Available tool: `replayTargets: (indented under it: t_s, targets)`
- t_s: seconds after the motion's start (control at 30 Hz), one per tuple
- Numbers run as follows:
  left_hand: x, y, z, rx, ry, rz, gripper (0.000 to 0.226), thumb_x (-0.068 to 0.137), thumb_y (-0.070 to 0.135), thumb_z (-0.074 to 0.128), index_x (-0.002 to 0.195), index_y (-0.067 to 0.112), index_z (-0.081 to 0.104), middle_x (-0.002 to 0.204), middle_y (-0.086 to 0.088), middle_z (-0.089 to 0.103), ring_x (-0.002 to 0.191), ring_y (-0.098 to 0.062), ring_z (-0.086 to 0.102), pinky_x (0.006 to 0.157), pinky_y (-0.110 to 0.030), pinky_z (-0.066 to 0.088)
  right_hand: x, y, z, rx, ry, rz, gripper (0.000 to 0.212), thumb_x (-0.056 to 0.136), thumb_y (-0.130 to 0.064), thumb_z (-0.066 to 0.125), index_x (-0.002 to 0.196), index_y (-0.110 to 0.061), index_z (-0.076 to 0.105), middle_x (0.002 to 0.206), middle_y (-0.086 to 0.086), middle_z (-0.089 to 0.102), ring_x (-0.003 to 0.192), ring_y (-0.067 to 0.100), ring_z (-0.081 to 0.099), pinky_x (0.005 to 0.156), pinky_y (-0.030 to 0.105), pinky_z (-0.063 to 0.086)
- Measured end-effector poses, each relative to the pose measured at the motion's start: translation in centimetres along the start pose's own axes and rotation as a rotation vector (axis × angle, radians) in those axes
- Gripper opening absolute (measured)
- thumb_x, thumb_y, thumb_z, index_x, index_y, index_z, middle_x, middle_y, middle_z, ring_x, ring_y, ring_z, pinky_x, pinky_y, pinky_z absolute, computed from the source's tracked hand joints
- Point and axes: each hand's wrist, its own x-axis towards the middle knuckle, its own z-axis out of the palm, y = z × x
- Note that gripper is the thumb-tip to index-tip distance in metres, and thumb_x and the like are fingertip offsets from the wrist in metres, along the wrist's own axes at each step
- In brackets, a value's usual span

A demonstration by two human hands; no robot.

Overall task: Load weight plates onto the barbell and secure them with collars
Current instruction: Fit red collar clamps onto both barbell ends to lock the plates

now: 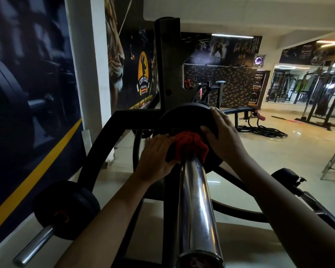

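Note:
A chrome barbell sleeve point(196, 206) runs from the bottom centre away from me. A black weight plate point(184, 117) sits on it, far along the sleeve. Against the plate's near face is a red and black collar point(191, 144) around the sleeve. My left hand point(155, 153) grips the collar's left side. My right hand point(223, 136) lies on the plate's right rim, thumb pressed on its face beside the collar. The collar's lever is hidden by my fingers.
The black rack upright point(168, 70) stands just behind the plate. A storage peg with small black plates point(66, 207) juts out at lower left by the poster wall. A bench point(238, 111) and coiled ropes point(263, 132) lie on the tiled floor to the right.

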Motion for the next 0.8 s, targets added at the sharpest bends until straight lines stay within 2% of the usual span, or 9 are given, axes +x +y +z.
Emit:
replayTargets:
  t_s: [0.1,0.2,0.3,0.37,0.47,0.63,0.8]
  targets:
    - [-0.5,0.2,0.6,-0.045,0.023,-0.025,0.054,0.086,0.054,0.048,0.113,0.006,0.049,0.105,-0.016,0.064,0.103,-0.027,0.058,0.089,-0.039,0.047,0.2,0.0,0.1,-0.011,0.004,-0.003,0.06,0.089,-0.028,0.054,0.139,-0.009,0.029,0.145,0.016,0.032,0.133,0.033,0.029,0.107,0.049,0.032]
    - [-0.4,0.4,0.3,-0.114,-0.007,-0.053,0.057,0.084,0.054,0.051,0.117,0.008,0.045,0.11,-0.017,0.062,0.108,-0.026,0.055,0.094,-0.035,0.044,0.1,0.0,-0.1,-0.012,-0.007,-0.008,0.059,0.089,-0.025,0.054,0.139,-0.009,0.028,0.146,0.016,0.031,0.134,0.031,0.028,0.108,0.044,0.03]
    - [0.0,0.5,-0.7,-0.159,-0.074,-0.079,0.063,0.076,0.05,0.056,0.124,0.014,0.037,0.119,-0.018,0.058,0.116,-0.019,0.047,0.101,-0.028,0.035,0.0,0.1,-0.7,-0.022,-0.049,-0.018,0.061,0.089,-0.022,0.055,0.141,-0.009,0.025,0.148,0.017,0.028,0.136,0.031,0.025,0.109,0.043,0.028]
    - [-0.1,0.2,-1.6,-0.144,-0.111,-0.093,0.068,0.075,0.052,0.055,0.129,0.015,0.033,0.126,-0.018,0.054,0.122,-0.015,0.041,0.103,-0.03,0.03,0.0,-0.1,-1.0,-0.041,-0.069,-0.024,0.064,0.088,-0.021,0.056,0.141,-0.008,0.023,0.149,0.017,0.026,0.136,0.033,0.024,0.11,0.046,0.028]
    - [-0.3,-0.3,-3.3,-0.058,-0.141,-0.124,0.073,0.079,0.056,0.05,0.134,0.011,0.032,0.133,-0.016,0.048,0.128,-0.014,0.033,0.104,-0.037,0.027,-0.4,-0.8,-1.2,-0.07,-0.082,-0.05,0.065,0.087,-0.019,0.057,0.141,-0.007,0.023,0.149,0.018,0.025,0.137,0.034,0.022,0.11,0.05,0.026]
    - [0.1,0.4,-6.5,0.138,-0.159,-0.067,0.064,0.089,0.054,0.036,0.13,0.006,0.04,0.132,-0.015,0.05,0.127,-0.023,0.037,0.105,-0.03,0.022,-1.6,-2.8,-1.5,-0.068,-0.096,-0.118,0.061,0.086,-0.019,0.058,0.139,-0.008,0.029,0.146,0.019,0.03,0.136,0.033,0.024,0.108,0.054,0.029]
    - [1.8,2.8,-9.5,0.23,-0.097,-0.088,0.057,0.086,0.041,0.044,0.129,0.004,0.043,0.132,-0.017,0.05,0.128,-0.03,0.039,0.105,-0.037,0.025,-2.6,-5.4,-2.6,-0.098,-0.093,-0.213,0.062,0.085,-0.024,0.059,0.138,-0.011,0.031,0.145,0.016,0.035,0.135,0.031,0.027,0.106,0.054,0.033]
